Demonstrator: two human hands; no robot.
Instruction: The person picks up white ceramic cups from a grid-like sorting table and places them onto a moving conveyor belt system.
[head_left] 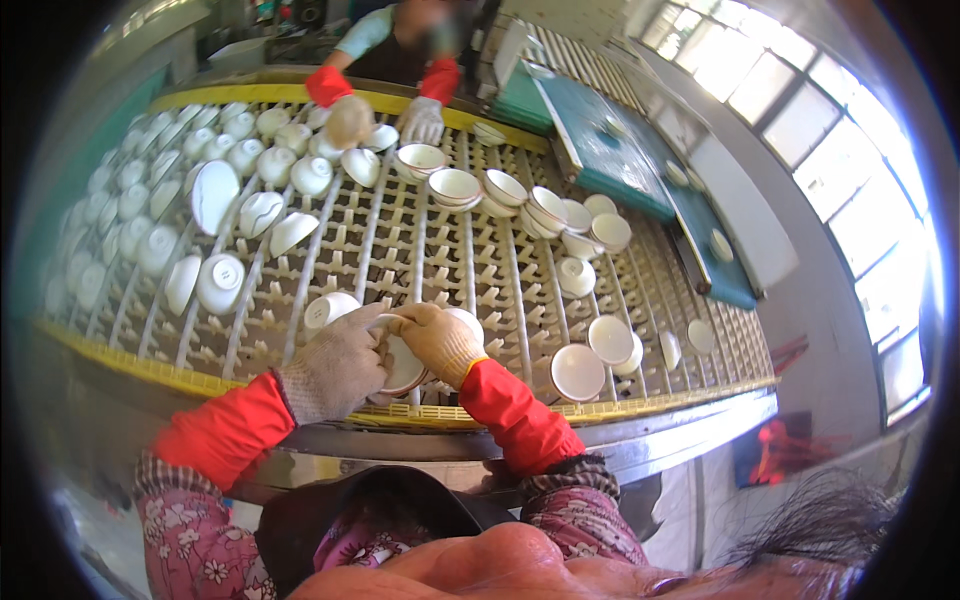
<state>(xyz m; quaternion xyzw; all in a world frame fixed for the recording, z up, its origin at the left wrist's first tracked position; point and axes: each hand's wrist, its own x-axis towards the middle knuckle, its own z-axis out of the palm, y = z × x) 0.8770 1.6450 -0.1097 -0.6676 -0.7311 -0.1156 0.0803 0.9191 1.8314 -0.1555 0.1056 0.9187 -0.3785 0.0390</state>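
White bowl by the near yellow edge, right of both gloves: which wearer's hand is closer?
Right. The right hand is just left of that bowl; the left hand is farther left.

A pegged, yellow-edged bed (420, 250) under many white bowls (578, 373), the hazy leftmost perhaps upside down.

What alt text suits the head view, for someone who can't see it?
A person's gloved left hand and right hand hold a white bowl at the near edge of a yellow-edged, slatted rack. Other bowls crowd its left side. Across it are a co-worker's gloved hands, left of a teal belt.
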